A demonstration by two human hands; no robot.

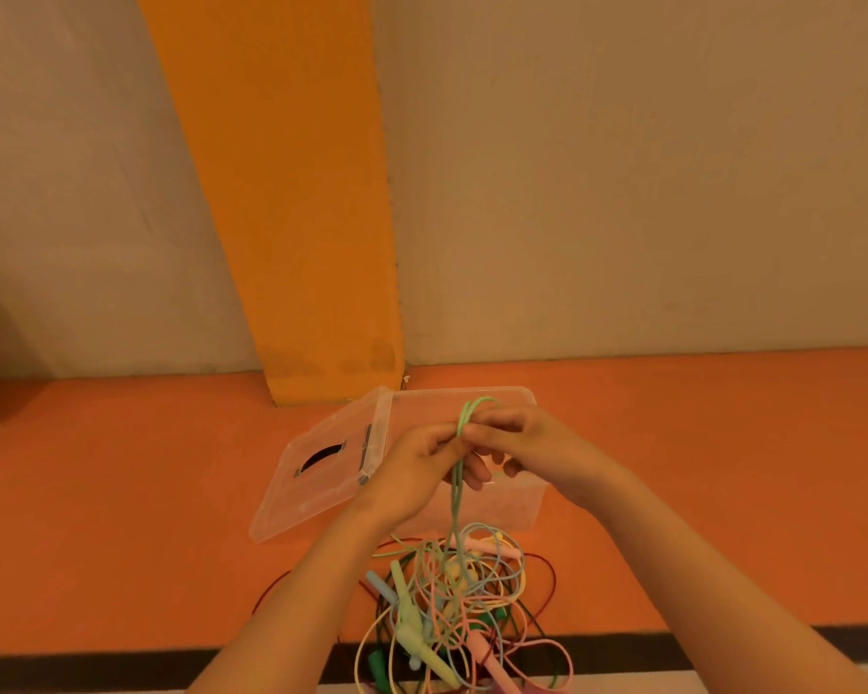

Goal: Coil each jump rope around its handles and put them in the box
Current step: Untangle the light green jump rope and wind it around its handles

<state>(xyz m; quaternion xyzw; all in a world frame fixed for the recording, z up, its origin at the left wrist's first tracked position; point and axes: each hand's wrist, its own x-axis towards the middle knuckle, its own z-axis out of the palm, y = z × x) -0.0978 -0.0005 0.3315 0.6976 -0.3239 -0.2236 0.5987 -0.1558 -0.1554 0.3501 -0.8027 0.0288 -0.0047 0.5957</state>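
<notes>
A green rope [456,498] is being held up over the front of a clear box [514,508] by both hands. It is being pinched by the curled fingers [444,441] of the left hand [414,470], and the fingers [494,422] of the right hand [522,440] are being closed on it just beside them, so that the two hands are touching. A small loop of the rope is being kept standing above the fingers, while its strands are being let hang straight down into a tangled pile [464,601] of ropes. The pile is lying on the orange floor [697,493], just in front of the box, with pale green, pink and blue handles mixed in it. The box is standing open near the wall, its lid [317,493] being propped aslant against its left side.
</notes>
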